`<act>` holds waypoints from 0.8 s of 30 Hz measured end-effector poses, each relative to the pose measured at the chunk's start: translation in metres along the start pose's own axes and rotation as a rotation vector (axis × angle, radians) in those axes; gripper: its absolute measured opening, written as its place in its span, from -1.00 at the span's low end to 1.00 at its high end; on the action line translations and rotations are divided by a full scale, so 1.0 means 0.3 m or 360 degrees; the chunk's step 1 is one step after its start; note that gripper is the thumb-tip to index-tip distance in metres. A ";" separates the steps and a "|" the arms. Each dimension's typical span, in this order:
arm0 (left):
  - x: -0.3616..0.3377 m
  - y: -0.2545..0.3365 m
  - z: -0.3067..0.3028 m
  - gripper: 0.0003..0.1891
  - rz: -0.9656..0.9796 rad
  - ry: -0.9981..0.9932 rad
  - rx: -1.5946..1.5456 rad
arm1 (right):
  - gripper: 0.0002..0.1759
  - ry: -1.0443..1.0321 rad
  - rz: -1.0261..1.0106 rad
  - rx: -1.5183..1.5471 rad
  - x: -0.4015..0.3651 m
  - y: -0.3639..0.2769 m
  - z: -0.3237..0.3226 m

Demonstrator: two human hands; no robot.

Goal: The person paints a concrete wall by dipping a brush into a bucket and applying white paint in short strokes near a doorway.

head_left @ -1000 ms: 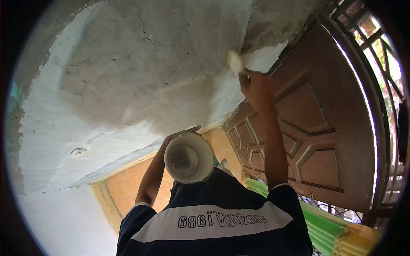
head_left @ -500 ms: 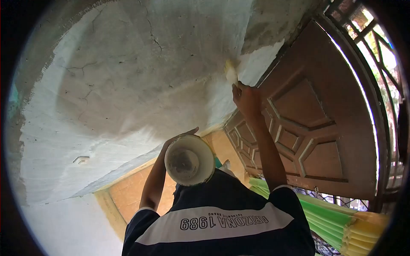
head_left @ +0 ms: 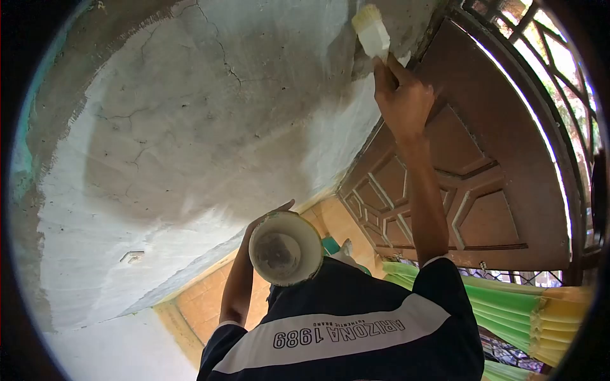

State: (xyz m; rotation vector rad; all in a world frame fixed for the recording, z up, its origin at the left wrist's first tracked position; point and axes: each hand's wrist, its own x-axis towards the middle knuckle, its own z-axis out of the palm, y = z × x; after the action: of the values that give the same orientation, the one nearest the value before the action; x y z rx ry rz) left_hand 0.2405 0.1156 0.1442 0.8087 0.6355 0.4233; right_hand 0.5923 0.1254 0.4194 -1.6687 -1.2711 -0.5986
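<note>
My right hand [head_left: 405,105] grips the handle of a flat paintbrush [head_left: 373,35] with pale bristles, raised at the upper part of the wall near the door side. The bristles overlap a darker grey patch of the wall. Against my body, my left hand [head_left: 257,222] holds a whitish bucket [head_left: 310,247] from its left side, fingers stretched along the rim. Inside, the bucket shows a greyish coating at the bottom. The wall [head_left: 190,120] has damp grey areas, whiter strokes and several cracks.
A brown panelled door [head_left: 508,152] stands close on the right, with a metal grille [head_left: 559,70] beyond it. Green and yellow curtains [head_left: 502,311] hang at lower right. A small fixture [head_left: 132,256] sits on the wall at left. Orange floor tiles [head_left: 206,295] lie below.
My right hand has moved the brush upward and to the right, from the whiter strip onto the darker patch. My left hand keeps holding the bucket, and the view has shifted slightly.
</note>
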 end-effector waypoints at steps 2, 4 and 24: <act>-0.010 -0.003 -0.011 -0.45 0.0002 0.0083 0.0134 | -0.69 0.0191 -0.0065 0.0034 -0.020 0.010 0.029; -0.005 -0.014 -0.040 -0.44 -0.0105 0.0076 -0.0162 | -0.76 -0.0178 -0.0062 -0.0272 -0.094 0.040 0.085; -0.106 0.049 0.041 -0.47 0.0002 -0.0010 -0.0325 | -0.75 0.0049 0.0001 0.0049 0.004 0.035 -0.011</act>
State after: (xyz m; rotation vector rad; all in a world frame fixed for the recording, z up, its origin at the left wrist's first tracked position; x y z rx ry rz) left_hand 0.2237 0.1000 0.1734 0.6160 0.5753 0.4784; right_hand 0.6028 0.1227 0.4179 -1.6287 -1.2517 -0.5992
